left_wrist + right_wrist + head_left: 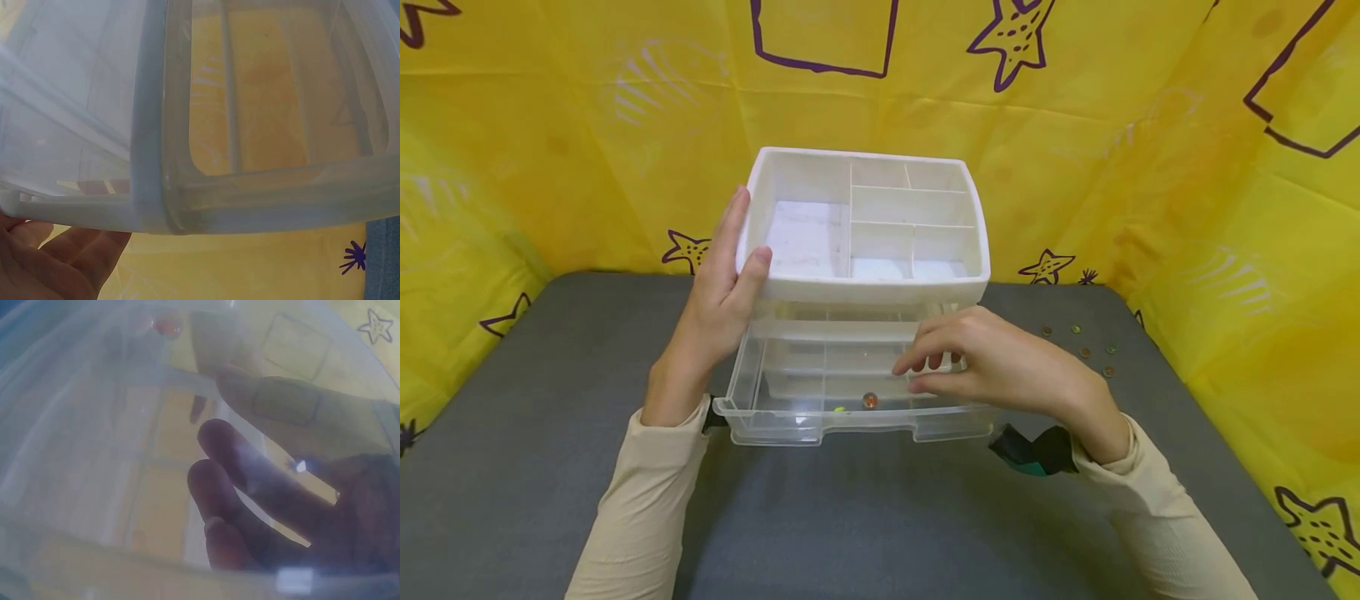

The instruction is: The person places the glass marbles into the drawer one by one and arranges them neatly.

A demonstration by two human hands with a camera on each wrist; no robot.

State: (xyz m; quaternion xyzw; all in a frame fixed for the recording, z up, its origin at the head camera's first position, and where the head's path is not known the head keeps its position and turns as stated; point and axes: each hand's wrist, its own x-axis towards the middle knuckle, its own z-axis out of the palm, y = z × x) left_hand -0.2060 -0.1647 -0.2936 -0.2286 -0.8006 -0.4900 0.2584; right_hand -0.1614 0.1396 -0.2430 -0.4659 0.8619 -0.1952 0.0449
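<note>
A plastic drawer organizer stands in the middle, its white compartmented top (865,287) above a clear drawer (868,421) that is pulled out towards me. My left hand (718,292) grips the top's left side, the thumb over the rim; in the left wrist view part of that hand (62,262) shows below the plastic. An orange-brown glass marble (870,401) lies in the drawer near its front, beside a small yellow-green piece (839,409). Over the drawer's right part hovers my right hand (977,358), fingers loosely bent. Through clear plastic, the right wrist view shows these fingers (219,434) holding nothing visible.
Several small round pieces (1085,352), brownish and green, lie on the grey table (865,517) to the right. Behind and at both sides hangs a yellow cloth (865,108) with purple drawings. A dark strap (1037,450) hangs by my right wrist.
</note>
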